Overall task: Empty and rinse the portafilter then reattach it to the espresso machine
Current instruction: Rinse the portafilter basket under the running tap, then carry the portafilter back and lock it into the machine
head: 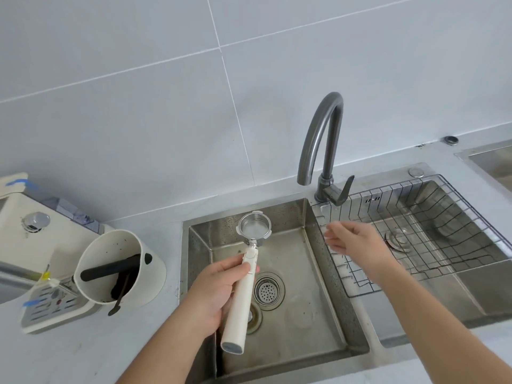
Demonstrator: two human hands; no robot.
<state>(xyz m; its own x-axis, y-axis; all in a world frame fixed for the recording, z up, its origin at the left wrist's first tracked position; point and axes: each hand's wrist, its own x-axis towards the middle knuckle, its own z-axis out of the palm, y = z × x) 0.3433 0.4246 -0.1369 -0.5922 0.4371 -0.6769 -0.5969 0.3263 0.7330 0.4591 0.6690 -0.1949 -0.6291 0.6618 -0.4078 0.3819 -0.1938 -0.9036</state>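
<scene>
Portafilter (248, 261) sat in the left hand (216, 295), held over the left sink (327, 273) basin, basket end pointing away toward the back wall, handle end toward the camera. Left fingers wrapped closed around the cream handle at about its middle. No brand or readable writing showed anywhere; a small stamped mark on the right basin's back wall was too small to read. Portafilter looks: long cream-white handle with grey end cap, round steel basket facing up, inside looked clean and shiny, no grounds seen. Basket hung below and left of the faucet (322, 145) spout, no water stream visible. Right hand (354, 241) was blurred, fingers loosely spread and holding nothing, hovering over the divider between basins at the wire rack's (415, 234) left edge, below the faucet lever. Knock box (119, 264), cream with black bar and dark grounds inside, stood on the counter left of the sink. Espresso machine (38, 245), cream, at far left edge, drip tray beside the knock box.
</scene>
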